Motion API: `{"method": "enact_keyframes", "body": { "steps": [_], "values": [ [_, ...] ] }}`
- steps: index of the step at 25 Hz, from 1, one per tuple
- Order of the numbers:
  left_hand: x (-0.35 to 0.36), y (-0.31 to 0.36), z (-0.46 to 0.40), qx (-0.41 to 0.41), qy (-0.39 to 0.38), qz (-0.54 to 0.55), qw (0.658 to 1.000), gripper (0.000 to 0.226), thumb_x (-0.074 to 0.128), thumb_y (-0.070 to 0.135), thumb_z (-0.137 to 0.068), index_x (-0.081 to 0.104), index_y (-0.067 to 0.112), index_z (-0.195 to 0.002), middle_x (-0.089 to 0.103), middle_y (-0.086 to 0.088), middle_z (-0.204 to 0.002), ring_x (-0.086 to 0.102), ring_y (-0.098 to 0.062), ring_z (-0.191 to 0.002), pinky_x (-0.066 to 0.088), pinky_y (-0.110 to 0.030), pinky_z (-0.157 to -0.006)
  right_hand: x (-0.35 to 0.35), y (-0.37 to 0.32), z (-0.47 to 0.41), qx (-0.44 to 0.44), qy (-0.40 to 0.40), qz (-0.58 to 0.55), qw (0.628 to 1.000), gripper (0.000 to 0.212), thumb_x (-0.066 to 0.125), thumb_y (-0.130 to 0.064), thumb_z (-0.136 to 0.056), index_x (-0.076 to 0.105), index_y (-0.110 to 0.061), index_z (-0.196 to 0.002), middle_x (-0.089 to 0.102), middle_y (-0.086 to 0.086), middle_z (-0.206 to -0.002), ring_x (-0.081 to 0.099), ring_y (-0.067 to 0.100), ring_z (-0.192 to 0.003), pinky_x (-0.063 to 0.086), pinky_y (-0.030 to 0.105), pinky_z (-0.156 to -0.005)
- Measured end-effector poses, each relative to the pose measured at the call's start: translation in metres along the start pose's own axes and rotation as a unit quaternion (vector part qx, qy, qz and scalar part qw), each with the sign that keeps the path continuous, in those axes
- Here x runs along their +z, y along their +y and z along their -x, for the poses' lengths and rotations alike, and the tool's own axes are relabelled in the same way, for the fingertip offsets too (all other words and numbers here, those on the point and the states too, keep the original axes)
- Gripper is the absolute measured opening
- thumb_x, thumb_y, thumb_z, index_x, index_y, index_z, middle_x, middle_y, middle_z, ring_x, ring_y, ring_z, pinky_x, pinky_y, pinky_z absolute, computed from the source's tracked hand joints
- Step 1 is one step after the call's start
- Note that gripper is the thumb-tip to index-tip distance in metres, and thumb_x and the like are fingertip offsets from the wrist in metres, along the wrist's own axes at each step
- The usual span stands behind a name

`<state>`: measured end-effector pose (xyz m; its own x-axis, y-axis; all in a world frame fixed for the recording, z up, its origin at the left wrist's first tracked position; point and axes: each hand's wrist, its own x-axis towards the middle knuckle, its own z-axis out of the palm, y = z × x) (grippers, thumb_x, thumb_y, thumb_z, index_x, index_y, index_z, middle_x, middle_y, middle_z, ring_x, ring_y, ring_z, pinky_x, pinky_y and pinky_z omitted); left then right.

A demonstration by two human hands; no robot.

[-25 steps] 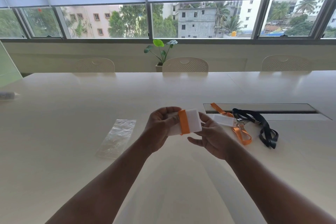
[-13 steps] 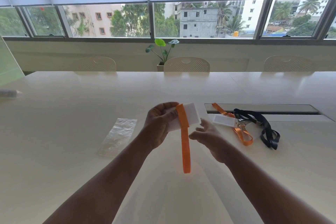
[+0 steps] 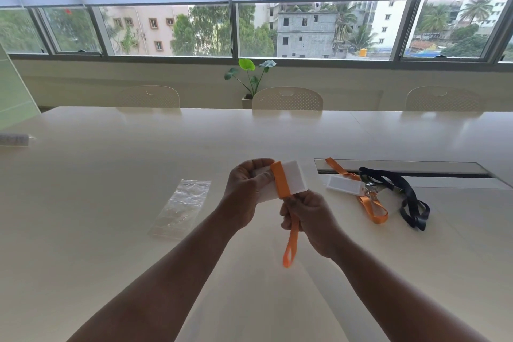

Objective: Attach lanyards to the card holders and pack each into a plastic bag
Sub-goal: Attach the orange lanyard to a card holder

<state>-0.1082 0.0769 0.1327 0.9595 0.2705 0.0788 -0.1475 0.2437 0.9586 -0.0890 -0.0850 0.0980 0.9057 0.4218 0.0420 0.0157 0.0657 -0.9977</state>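
My left hand (image 3: pixel 245 189) grips a white card holder (image 3: pixel 295 179) above the table, with an orange lanyard (image 3: pixel 281 183) wrapped across its face. My right hand (image 3: pixel 308 216) sits just below the holder and grips the lanyard's hanging strap, whose loop end (image 3: pixel 288 257) dangles beneath. A clear plastic bag (image 3: pixel 181 209) lies flat on the table to the left. To the right lie a second card holder (image 3: pixel 344 183) clipped to another orange lanyard (image 3: pixel 372 208), and a black lanyard (image 3: pixel 408 197).
The long cream table (image 3: pixel 138 164) has a cable slot (image 3: pixel 402 169) set in it behind the spare lanyards. A small object (image 3: pixel 14 139) lies at the far left edge. Three chairs and a potted plant (image 3: pixel 251 78) stand beyond the far side.
The orange lanyard, wrapped round the holder a second ago, has come loose and hangs down. My right hand moved in under the holder and took hold of the strap.
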Motion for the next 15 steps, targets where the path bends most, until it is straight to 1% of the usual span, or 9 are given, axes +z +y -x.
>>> {"method": "enact_keyframes", "body": {
  "steps": [2,3,6,8,10,12,13,15],
  "values": [
    [0.001,-0.002,0.0,0.003,0.015,-0.018,1.0,0.016,0.07,0.01,-0.094,0.072,0.019,-0.107,0.071,-0.008,-0.11,0.066,-0.023,-0.098,0.06,-0.034,-0.076,0.002,-0.002,0.003,0.016,-0.015,-0.002,1.0,0.019,0.054,-0.015,-0.105,0.065,0.0,-0.1,0.069,0.013,-0.073,0.064,0.022,-0.056,0.06,0.037,-0.063],
    [0.002,-0.002,0.0,0.009,0.021,-0.021,1.0,0.016,0.069,0.01,-0.095,0.071,0.019,-0.108,0.071,-0.009,-0.111,0.066,-0.023,-0.099,0.06,-0.032,-0.075,0.003,-0.004,0.004,0.023,-0.019,-0.002,1.0,0.02,0.053,-0.015,-0.105,0.066,0.0,-0.102,0.068,0.013,-0.074,0.063,0.023,-0.057,0.06,0.038,-0.063],
    [0.002,-0.003,-0.002,0.057,0.046,-0.059,0.996,0.019,0.066,0.006,-0.096,0.069,0.019,-0.11,0.07,-0.007,-0.111,0.067,-0.019,-0.099,0.056,-0.022,-0.07,0.006,-0.009,0.007,0.047,-0.021,0.009,0.999,0.023,0.051,-0.017,-0.106,0.066,0.0,-0.102,0.068,0.014,-0.073,0.062,0.024,-0.056,0.058,0.038,-0.06],
    [-0.001,-0.005,-0.003,0.099,0.077,-0.117,0.985,0.021,0.063,0.005,-0.097,0.067,0.019,-0.111,0.069,-0.001,-0.11,0.067,-0.016,-0.102,0.057,-0.021,-0.072,0.011,-0.009,0.011,0.043,-0.01,0.037,0.998,0.022,0.051,-0.018,-0.107,0.067,-0.003,-0.103,0.069,0.013,-0.073,0.061,0.024,-0.057,0.055,0.037,-0.06],
    [-0.005,-0.008,-0.003,0.154,0.104,-0.2,0.962,0.02,0.063,0.007,-0.096,0.066,0.02,-0.111,0.069,0.005,-0.107,0.067,-0.013,-0.101,0.058,-0.019,-0.076,0.015,-0.009,0.015,0.028,0.015,0.057,0.998,0.016,0.05,-0.017,-0.107,0.065,-0.014,-0.112,0.07,0.012,-0.072,0.06,0.023,-0.057,0.053,0.035,-0.059],
    [-0.008,-0.012,-0.003,0.207,0.103,-0.296,0.927,0.019,0.062,0.009,-0.097,0.065,0.018,-0.113,0.068,0.006,-0.108,0.066,-0.01,-0.101,0.057,-0.019,-0.082,0.016,-0.014,0.016,0.002,0.032,0.05,0.998,0.017,0.049,-0.015,-0.107,0.058,-0.023,-0.118,0.071,0.011,-0.072,0.06,0.023,-0.057,0.052,0.035,-0.056],
    [-0.009,-0.014,-0.002,0.228,0.091,-0.335,0.91,0.019,0.062,0.009,-0.097,0.065,0.017,-0.114,0.068,0.005,-0.109,0.065,-0.009,-0.101,0.056,-0.018,-0.084,0.015,-0.019,0.016,-0.013,0.033,0.039,0.999,0.016,0.048,-0.013,-0.107,0.058,-0.021,-0.118,0.071,0.012,-0.073,0.06,0.023,-0.057,0.051,0.036,-0.054],
    [-0.01,-0.017,0.001,0.254,0.054,-0.378,0.889,0.018,0.062,0.006,-0.094,0.067,0.014,-0.11,0.067,0.007,-0.106,0.062,-0.005,-0.099,0.053,-0.015,-0.084,0.01,-0.03,0.013,-0.028,0.021,-0.019,0.999,0.015,0.048,-0.006,-0.105,0.062,-0.007,-0.111,0.07,0.015,-0.077,0.06,0.022,-0.056,0.05,0.034,-0.053]
  ]
}}
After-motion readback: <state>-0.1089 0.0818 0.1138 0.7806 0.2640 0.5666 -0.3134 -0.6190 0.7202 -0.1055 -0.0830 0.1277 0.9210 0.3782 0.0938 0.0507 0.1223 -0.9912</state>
